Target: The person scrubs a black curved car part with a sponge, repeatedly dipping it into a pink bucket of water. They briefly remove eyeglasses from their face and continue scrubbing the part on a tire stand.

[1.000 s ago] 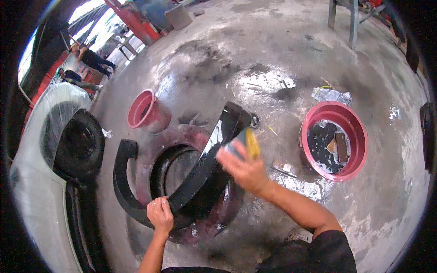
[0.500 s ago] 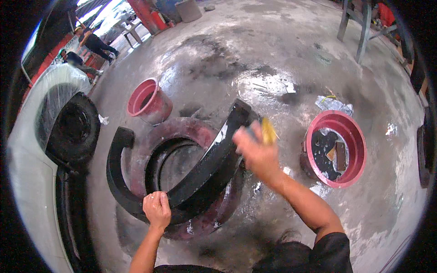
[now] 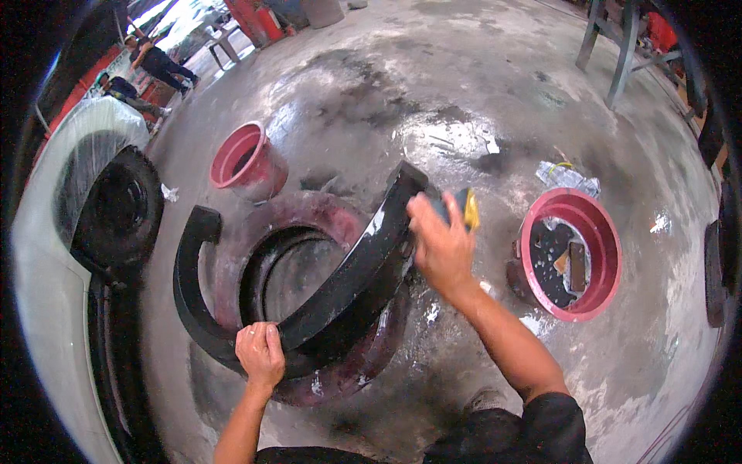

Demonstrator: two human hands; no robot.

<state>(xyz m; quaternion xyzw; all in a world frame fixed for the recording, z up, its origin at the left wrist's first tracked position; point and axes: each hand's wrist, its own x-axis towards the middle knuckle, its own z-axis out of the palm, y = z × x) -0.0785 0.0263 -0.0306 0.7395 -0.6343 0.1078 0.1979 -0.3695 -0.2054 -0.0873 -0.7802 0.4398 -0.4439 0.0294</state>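
A black curved fender flare (image 3: 332, 298) rests across a tyre (image 3: 232, 271) smeared with reddish-pink, lying flat on the floor. White wet patches mark the flare's surface. My left hand (image 3: 260, 353) is closed over the flare's near edge, at the bottom of its curve. By the flare's raised far right end, my right hand (image 3: 444, 247) grips a black-and-yellow pad (image 3: 470, 210); motion blurs its fingers a little. Whether the pad touches the flare I cannot tell.
To the right stands a pink bucket (image 3: 610, 286) holding dark liquid and a brown block (image 3: 576, 267). Another pink bucket (image 3: 267, 178) stands beyond the tyre. At left is a white vehicle (image 3: 50, 309) with a mounted tyre (image 3: 116, 209). Two people (image 3: 158, 66) are far left.
My right hand has shifted slightly up and right, and the pad has turned so its dark side shows. My left hand keeps its hold on the flare. The view has shifted slightly.
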